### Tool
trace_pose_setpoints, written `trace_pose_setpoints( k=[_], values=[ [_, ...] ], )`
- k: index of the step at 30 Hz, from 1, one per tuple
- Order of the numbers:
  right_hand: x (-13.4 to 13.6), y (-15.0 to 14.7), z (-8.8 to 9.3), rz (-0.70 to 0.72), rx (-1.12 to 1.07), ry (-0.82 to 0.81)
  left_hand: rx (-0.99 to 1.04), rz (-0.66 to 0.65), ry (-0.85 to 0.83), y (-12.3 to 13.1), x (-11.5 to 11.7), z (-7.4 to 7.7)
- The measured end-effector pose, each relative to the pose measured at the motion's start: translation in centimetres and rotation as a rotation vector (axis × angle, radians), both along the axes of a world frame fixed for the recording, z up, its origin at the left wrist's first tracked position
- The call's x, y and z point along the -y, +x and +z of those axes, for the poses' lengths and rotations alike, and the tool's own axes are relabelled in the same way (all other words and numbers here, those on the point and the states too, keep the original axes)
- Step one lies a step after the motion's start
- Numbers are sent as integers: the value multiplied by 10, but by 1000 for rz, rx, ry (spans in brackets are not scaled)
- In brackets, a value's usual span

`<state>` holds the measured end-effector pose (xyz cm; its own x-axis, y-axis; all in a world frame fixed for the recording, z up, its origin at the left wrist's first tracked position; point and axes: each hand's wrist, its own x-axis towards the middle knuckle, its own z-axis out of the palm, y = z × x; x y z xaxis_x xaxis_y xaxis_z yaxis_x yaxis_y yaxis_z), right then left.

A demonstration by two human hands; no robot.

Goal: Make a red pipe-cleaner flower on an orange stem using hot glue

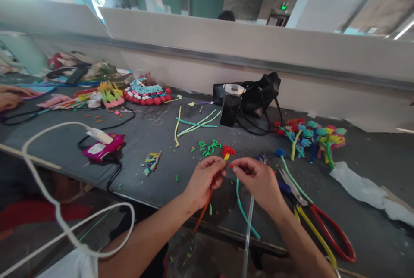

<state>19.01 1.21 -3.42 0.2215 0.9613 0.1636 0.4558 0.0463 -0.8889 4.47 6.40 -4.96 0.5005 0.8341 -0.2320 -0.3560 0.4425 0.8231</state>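
Note:
My left hand (208, 179) is closed around a thin orange stem (203, 211) that hangs down past the table edge. A yellow tip (227, 157) sticks out above its fingers. Close by on the right, my right hand (257, 179) pinches a small red piece (230, 166) between thumb and finger. Just beyond the fingertips lies a cluster of small red pieces (228, 150); whether it touches the yellow tip I cannot tell. Loose green pieces (210, 146) are scattered behind my left hand. Scissors (333, 230) with red and yellow handles lie beside my right forearm.
Several bright flowers (310, 138) lie at right near white wrapping (359, 187). A black bag (261, 97) and a phone (230, 110) stand at the back. A purple glue-gun-like device or power block (103, 148) has a white cable. Another person's hand (11, 97) is far left.

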Motion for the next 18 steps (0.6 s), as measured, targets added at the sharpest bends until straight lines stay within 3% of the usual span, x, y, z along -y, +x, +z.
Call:
trace_pose_setpoints(
  k=[9, 18],
  values=[
    [3, -4, -13, 11, 225, 83, -27, -22, 2, 2, 5, -1],
    [4, -4, -8, -38, -15, -1, -25, 20, 20, 2, 7, 0]
  ],
)
